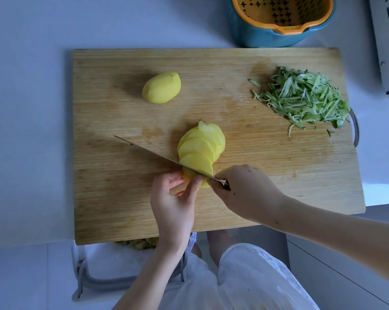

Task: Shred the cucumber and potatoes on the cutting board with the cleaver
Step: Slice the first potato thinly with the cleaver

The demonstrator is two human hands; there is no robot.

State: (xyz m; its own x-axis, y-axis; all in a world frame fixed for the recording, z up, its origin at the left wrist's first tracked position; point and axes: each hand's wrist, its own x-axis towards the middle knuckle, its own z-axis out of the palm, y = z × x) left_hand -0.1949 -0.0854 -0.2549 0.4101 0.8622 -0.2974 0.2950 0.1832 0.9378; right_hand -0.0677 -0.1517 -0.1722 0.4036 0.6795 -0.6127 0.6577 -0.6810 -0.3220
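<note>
On board (122, 209): 1 potato (161, 87) | left fingers (194, 184) pinch sliced potato (200, 148) | right fingers (222, 175) grip cleaver (155, 153)

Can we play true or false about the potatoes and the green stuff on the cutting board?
1. The cucumber shreds lie in a pile on the cutting board. True.
2. The right hand holds the cleaver. True.
3. Both potatoes are sliced. False: one potato lies unsliced, and the other is fanned out as potato slices.
4. The left hand lies flat, away from the food. False: the left hand pinches the potato end beside the blade.
</note>
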